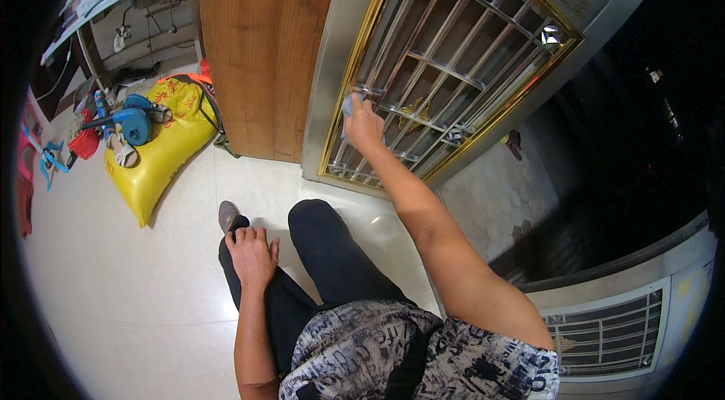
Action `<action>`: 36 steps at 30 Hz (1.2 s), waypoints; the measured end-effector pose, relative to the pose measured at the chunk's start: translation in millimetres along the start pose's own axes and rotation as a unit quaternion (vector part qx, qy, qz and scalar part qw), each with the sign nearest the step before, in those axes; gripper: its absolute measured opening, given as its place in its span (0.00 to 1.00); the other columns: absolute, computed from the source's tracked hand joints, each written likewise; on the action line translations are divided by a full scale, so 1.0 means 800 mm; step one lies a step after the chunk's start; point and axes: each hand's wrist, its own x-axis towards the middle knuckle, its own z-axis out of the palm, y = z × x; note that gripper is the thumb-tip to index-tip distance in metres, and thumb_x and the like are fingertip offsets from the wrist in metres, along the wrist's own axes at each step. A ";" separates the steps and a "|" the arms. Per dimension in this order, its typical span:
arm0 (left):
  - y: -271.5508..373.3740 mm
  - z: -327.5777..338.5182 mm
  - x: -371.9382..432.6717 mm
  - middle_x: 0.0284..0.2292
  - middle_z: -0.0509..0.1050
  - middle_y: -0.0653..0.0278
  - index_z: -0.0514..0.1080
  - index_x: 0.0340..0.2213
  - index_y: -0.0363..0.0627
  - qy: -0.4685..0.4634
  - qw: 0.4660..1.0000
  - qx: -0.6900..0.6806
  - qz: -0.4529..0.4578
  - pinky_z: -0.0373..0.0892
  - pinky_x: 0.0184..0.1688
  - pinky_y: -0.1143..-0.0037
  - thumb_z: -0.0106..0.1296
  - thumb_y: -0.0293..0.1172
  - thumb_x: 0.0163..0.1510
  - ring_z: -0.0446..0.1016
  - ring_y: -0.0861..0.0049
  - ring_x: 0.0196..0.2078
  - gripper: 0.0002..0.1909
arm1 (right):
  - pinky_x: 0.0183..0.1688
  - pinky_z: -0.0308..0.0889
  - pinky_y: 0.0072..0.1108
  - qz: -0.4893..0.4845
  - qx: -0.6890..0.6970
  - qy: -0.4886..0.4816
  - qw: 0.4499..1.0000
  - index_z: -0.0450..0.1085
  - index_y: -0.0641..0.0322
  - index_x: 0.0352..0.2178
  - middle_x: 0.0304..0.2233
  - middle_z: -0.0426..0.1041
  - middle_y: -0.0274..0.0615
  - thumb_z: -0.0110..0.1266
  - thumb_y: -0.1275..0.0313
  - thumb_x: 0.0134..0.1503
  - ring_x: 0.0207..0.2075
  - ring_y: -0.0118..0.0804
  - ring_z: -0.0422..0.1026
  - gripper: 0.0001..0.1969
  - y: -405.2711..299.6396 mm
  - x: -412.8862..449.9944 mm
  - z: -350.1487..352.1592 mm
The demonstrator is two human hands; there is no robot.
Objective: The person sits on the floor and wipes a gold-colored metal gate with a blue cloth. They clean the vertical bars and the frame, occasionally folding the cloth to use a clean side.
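Note:
My right hand [364,123] holds a light blue cloth [347,107] against the left edge of a glazed metal door panel, beside its gold-coloured frame [371,9]. Behind the glass are silvery bars [447,68], a gold ornament [416,112] and faceted square studs [549,35]. Part of the cloth is hidden under the hand. My left hand [252,255] rests on my left knee with its fingers slightly apart and nothing visible in it.
A wooden door panel [269,49] stands left of the metal door. Further left, a full yellow sack [164,162] bears a blue blower [133,123] and sandals [122,150]. A cluttered table [85,17] stands behind. At right, the doorway opens onto stone-patterned paving [493,190].

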 end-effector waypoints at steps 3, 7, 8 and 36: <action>-0.004 0.005 -0.004 0.33 0.73 0.55 0.74 0.31 0.40 0.008 1.000 -0.001 -0.001 0.57 0.55 0.58 0.56 0.44 0.50 0.68 0.61 0.44 0.17 | 0.34 0.69 0.43 -0.033 -0.036 -0.067 0.997 0.59 0.58 0.52 0.38 0.67 0.55 0.57 0.70 0.49 0.34 0.58 0.74 0.29 0.023 -0.026 0.015; -0.003 0.000 -0.004 0.34 0.73 0.56 0.74 0.31 0.40 0.005 1.000 -0.003 0.001 0.56 0.56 0.57 0.55 0.44 0.50 0.68 0.61 0.45 0.17 | 0.31 0.70 0.42 -0.042 -0.006 -0.005 0.999 0.59 0.61 0.54 0.38 0.66 0.56 0.56 0.72 0.49 0.31 0.58 0.74 0.29 0.037 -0.055 0.003; -0.001 -0.001 -0.002 0.34 0.73 0.55 0.74 0.31 0.40 0.002 1.000 -0.001 0.000 0.56 0.56 0.57 0.55 0.43 0.50 0.67 0.61 0.45 0.17 | 0.30 0.70 0.41 -0.041 -0.001 0.041 0.998 0.59 0.62 0.54 0.38 0.66 0.55 0.56 0.71 0.50 0.30 0.57 0.74 0.29 0.039 -0.043 -0.002; -0.006 -0.006 -0.011 0.35 0.73 0.55 0.74 0.32 0.39 -0.001 1.000 -0.007 -0.001 0.56 0.57 0.55 0.56 0.42 0.49 0.68 0.60 0.45 0.16 | 0.29 0.69 0.29 0.286 0.472 -0.081 0.830 0.72 0.78 0.36 0.32 0.77 0.54 0.59 0.77 0.46 0.29 0.40 0.77 0.15 0.016 0.068 -0.054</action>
